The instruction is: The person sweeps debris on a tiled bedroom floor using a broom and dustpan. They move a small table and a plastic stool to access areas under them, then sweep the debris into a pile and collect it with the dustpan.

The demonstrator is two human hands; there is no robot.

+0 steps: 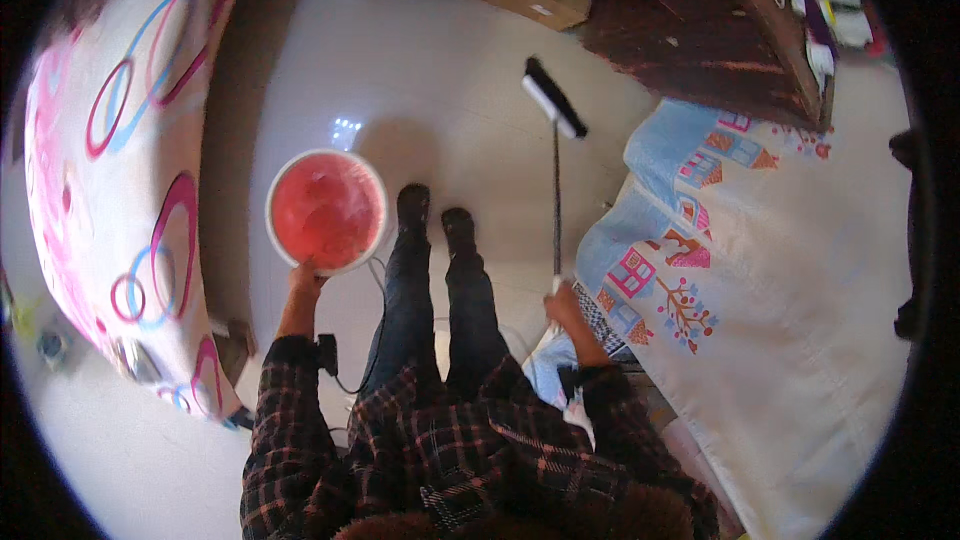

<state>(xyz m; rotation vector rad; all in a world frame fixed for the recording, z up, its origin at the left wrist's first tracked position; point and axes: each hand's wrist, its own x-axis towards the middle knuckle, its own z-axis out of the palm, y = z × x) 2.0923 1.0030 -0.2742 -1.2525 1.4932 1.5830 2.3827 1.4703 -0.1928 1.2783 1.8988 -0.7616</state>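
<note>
My left hand grips the near rim of a round red basin with a pale rim. The basin is held out over the floor, left of my feet. Whether its shiny inside holds any liquid, I cannot tell. In my right hand is the upper end of a long thin broom handle. At its far end, the white broom head with black bristles lies slanted at floor level. A patterned fabric cover hangs just right of that hand.
On the left stands a bed or sofa with a ring-patterned cover. Dark wooden furniture stands at the far right, beside a cardboard box. A thin cable runs from my left sleeve. My shoes stand on the pale floor.
</note>
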